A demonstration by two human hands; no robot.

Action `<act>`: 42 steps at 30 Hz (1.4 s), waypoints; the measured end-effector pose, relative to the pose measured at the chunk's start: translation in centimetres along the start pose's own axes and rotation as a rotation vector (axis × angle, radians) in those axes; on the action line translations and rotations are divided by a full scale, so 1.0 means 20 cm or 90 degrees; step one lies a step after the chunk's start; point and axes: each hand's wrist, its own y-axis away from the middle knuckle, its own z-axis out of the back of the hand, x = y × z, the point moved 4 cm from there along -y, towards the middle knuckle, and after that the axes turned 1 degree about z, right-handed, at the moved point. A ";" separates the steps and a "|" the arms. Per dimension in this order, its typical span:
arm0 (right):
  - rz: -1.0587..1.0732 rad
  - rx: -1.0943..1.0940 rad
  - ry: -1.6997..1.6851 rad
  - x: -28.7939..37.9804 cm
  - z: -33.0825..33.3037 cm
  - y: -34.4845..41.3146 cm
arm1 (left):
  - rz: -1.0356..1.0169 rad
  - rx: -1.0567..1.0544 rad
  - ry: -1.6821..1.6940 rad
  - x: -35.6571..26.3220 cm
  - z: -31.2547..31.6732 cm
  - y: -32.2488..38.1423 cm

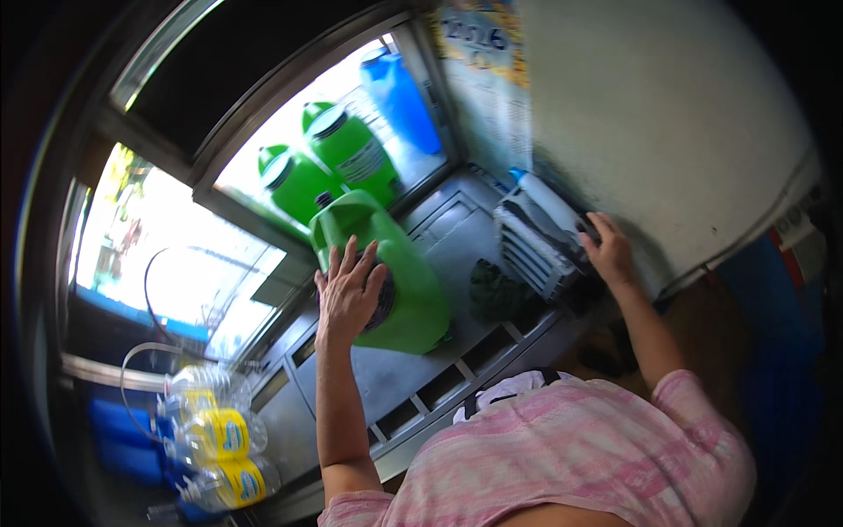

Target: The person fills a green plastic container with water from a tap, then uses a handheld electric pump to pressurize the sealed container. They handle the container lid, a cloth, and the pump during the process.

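Note:
A green plastic jug (411,277) with a moulded handle and a small dark cap stands on the metal counter (454,237). My left hand (349,290) lies over its wide dark lid (382,306), fingers spread, hiding much of the lid. To the right, my right hand (609,250) is raised beside a slatted grey rack (530,244), its thumb and fingers apart. A white bottle with a blue cap (546,201) rests along the rack, close to my right fingertips. Whether they touch it is unclear. A dark green crumpled thing (494,290) sits between jug and rack.
Two more green jugs (349,155) and a blue container (402,99) stand at the window opening. Several clear bottles with yellow labels (224,435) are at lower left, near a thin curved hose (125,375). A pale panel (658,132) bounds the right side.

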 end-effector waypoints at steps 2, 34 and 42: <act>0.002 -0.006 -0.034 0.00 0.01 0.07 | -0.015 0.011 -0.012 -0.01 -0.01 -0.01; 0.001 -0.083 -0.073 -0.05 -0.19 0.07 | 0.004 -0.267 0.490 0.33 0.01 0.20; -0.074 0.147 0.099 0.02 -0.34 -0.33 | -0.026 -0.205 0.732 0.40 -0.20 0.32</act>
